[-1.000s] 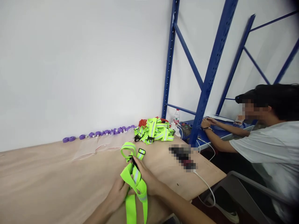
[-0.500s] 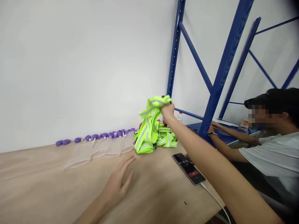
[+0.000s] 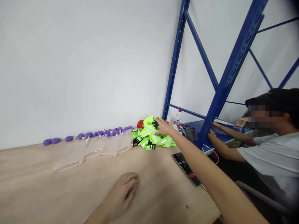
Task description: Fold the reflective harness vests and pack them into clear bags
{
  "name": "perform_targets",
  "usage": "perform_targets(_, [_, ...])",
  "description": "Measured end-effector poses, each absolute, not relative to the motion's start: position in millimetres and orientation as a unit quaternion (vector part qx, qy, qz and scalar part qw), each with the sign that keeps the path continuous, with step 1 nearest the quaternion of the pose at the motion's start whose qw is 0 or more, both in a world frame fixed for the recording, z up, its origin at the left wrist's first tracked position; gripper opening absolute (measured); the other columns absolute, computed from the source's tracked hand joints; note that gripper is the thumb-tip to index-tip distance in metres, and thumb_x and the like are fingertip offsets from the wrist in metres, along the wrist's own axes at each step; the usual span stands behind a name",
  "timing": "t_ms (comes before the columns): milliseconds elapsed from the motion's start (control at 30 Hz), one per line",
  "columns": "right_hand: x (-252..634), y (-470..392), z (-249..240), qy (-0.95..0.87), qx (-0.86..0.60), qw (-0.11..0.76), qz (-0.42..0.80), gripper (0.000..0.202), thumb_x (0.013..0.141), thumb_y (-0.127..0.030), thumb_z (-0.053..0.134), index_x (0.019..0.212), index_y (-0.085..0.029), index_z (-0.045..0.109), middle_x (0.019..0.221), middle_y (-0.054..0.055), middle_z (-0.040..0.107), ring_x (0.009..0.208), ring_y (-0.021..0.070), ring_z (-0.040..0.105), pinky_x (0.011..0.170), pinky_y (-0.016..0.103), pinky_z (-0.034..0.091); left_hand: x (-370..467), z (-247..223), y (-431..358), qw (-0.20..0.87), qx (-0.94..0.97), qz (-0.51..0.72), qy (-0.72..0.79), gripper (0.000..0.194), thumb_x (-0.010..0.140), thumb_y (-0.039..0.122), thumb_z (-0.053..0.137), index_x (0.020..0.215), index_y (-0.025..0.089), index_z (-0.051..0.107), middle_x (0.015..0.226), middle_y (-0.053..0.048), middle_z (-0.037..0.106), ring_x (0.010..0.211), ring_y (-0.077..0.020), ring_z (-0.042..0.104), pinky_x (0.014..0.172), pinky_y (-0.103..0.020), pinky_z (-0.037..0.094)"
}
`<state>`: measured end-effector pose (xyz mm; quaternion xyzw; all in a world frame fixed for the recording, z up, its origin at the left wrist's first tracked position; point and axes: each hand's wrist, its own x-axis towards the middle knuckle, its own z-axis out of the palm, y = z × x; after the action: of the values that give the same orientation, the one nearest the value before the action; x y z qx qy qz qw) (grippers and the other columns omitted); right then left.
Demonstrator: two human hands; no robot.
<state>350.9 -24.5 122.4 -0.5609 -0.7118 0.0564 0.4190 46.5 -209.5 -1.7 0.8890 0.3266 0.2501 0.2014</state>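
My right hand (image 3: 164, 127) is stretched out over a heap of fluorescent yellow-green reflective straps (image 3: 149, 135) with grey stripes. Its fingers and thumb stand apart at the top of the heap, beside a black buckle (image 3: 155, 125). More black buckles (image 3: 150, 145) hang at the heap's front. Lower down, my left hand (image 3: 122, 193) rests low over the wooden table (image 3: 77, 193), fingers loosely bent and thumb apart, with nothing visible in it. Red material (image 3: 140, 124) shows behind the straps.
Clear zip bags (image 3: 93, 147) and a row of purple round pieces (image 3: 88, 135) lie along the wall. A phone (image 3: 184, 166) with a cable is under my right forearm. Blue rack posts (image 3: 224, 84), a bottle (image 3: 177, 118) and a seated person (image 3: 271, 149) are at right.
My right hand has lowered the raised reflective strap onto the heap and its fingers have loosened. My left hand has drawn back toward me, its fingers now more bent. The view has shifted slightly.
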Motion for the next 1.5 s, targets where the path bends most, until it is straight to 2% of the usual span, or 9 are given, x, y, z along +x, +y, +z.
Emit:
perform_targets(67, [344, -49, 95, -0.73, -0.541, 0.414, 0.051, 0.061, 0.061, -0.027, 0.085, 0.119, -0.017, 0.069, 0.134, 0.017, 0.06, 0.126, 0.0351, 0.054, 0.108, 0.047, 0.039, 42, -3, -204, 0.197, 0.886, 0.259, 0.33, 0.029, 0.098, 0.024, 0.042, 0.113, 0.026, 0.067, 0.128, -0.01, 0.065, 0.121, -0.0263, 0.058, 0.106, -0.042, 0.048])
perform_targets(133, [330, -80, 70, -0.747, -0.514, 0.42, 0.044, 0.038, 0.08, -0.027, 0.068, 0.118, -0.022, 0.068, 0.13, 0.012, 0.064, 0.126, 0.0301, 0.054, 0.109, 0.046, 0.038, 37, -6, -197, 0.189, 0.879, 0.271, 0.344, 0.029, 0.097, 0.026, 0.044, 0.112, 0.026, 0.069, 0.127, -0.01, 0.067, 0.121, -0.0273, 0.059, 0.105, -0.043, 0.048])
perform_targets(267, [287, -133, 22, -0.761, -0.483, 0.429, 0.058, 0.023, 0.091, -0.026, 0.05, 0.097, -0.023, 0.072, 0.097, 0.009, 0.073, 0.096, 0.0251, 0.065, 0.092, 0.038, 0.048, 25, -14, -180, 0.19, 0.854, 0.298, 0.382, 0.03, 0.094, 0.024, 0.044, 0.107, 0.023, 0.071, 0.123, -0.012, 0.069, 0.117, -0.028, 0.063, 0.103, -0.044, 0.05])
perform_targets(367, [257, -149, -2, -0.756, -0.478, 0.439, 0.084, 0.023, 0.093, -0.026, 0.047, 0.091, -0.023, 0.07, 0.088, 0.006, 0.07, 0.079, 0.0197, 0.065, 0.078, 0.03, 0.05, 14, -18, -170, 0.205, 0.838, 0.308, 0.4, 0.033, 0.089, 0.019, 0.042, 0.106, 0.021, 0.071, 0.122, -0.012, 0.07, 0.116, -0.0272, 0.064, 0.103, -0.043, 0.05])
perform_targets(567, [242, -143, -10, -0.737, -0.489, 0.451, 0.124, 0.02, 0.091, -0.025, 0.049, 0.087, -0.023, 0.068, 0.086, 0.003, 0.068, 0.067, 0.0151, 0.058, 0.068, 0.026, 0.045, -3, -21, -158, 0.191, 0.834, 0.297, 0.424, 0.031, 0.089, 0.03, 0.047, 0.106, 0.024, 0.072, 0.126, -0.008, 0.07, 0.118, -0.0274, 0.063, 0.105, -0.04, 0.049])
perform_targets(733, [245, -140, -11, -0.723, -0.496, 0.453, 0.16, 0.018, 0.088, -0.025, 0.051, 0.082, -0.023, 0.068, 0.076, 0.0, 0.067, 0.065, 0.0152, 0.056, 0.065, 0.025, 0.043, -2, -24, -148, 0.179, 0.831, 0.325, 0.414, 0.025, 0.088, 0.033, 0.05, 0.098, 0.025, 0.071, 0.113, -0.008, 0.073, 0.111, -0.0276, 0.064, 0.1, -0.038, 0.049])
perform_targets(1200, [257, -128, -20, -0.63, -0.508, 0.503, 0.304, 0.031, 0.084, -0.045, 0.055, 0.082, -0.017, 0.069, 0.06, 0.0, 0.06, 0.053, 0.0154, 0.053, 0.052, 0.026, 0.043, -1, -8, -157, 0.191, 0.802, 0.377, 0.422, 0.024, 0.074, 0.008, 0.042, 0.07, 0.022, 0.061, 0.085, -0.005, 0.064, 0.088, -0.0225, 0.059, 0.083, -0.033, 0.046])
perform_targets(1367, [261, -126, -21, -0.613, -0.503, 0.519, 0.318, 0.026, 0.076, -0.037, 0.06, 0.089, -0.017, 0.07, 0.072, 0.003, 0.064, 0.062, 0.0162, 0.057, 0.056, 0.027, 0.048, -2, -11, -155, 0.2, 0.797, 0.386, 0.419, 0.027, 0.074, 0.005, 0.039, 0.071, 0.021, 0.061, 0.092, -0.005, 0.067, 0.093, -0.0212, 0.06, 0.088, -0.034, 0.045])
perform_targets(1500, [263, -123, -22, -0.602, -0.501, 0.535, 0.316, 0.035, 0.065, -0.025, 0.057, 0.097, -0.018, 0.07, 0.088, 0.005, 0.065, 0.074, 0.0173, 0.059, 0.062, 0.027, 0.049, -1, -11, -156, 0.199, 0.797, 0.388, 0.417, 0.024, 0.075, 0.006, 0.042, 0.076, 0.02, 0.061, 0.087, -0.005, 0.066, 0.088, -0.0209, 0.06, 0.082, -0.033, 0.045])
